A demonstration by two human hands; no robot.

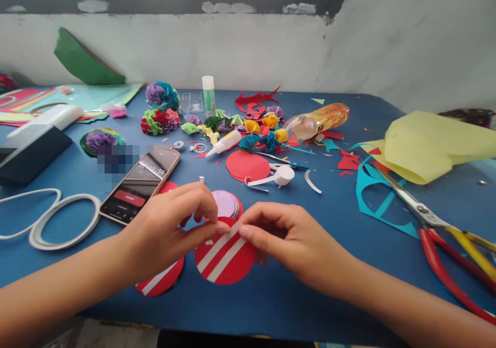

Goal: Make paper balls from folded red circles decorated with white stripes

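Observation:
A red paper circle with white strips (228, 265) is held up near the table's front edge. My right hand (287, 234) pinches its upper right edge between thumb and fingers. At the circle's upper left, my left hand (174, 229) has thumb and fingers drawn together; whatever lies between the tips is too small to make out. Another striped red circle (163, 281) lies partly under my left hand. Behind the held circle is a stack of small circles with a lilac one on top (225, 204). Plain red circles (248, 165) lie beyond, beside a white tape roll (284, 175).
A phone (141, 183) and a white cable (65, 221) lie left. Large scissors (424, 211) rest at right beside blue paper scraps (366, 183). At the back are a glue stick (208, 96), paper flowers (160, 121) and a bottle (318, 122).

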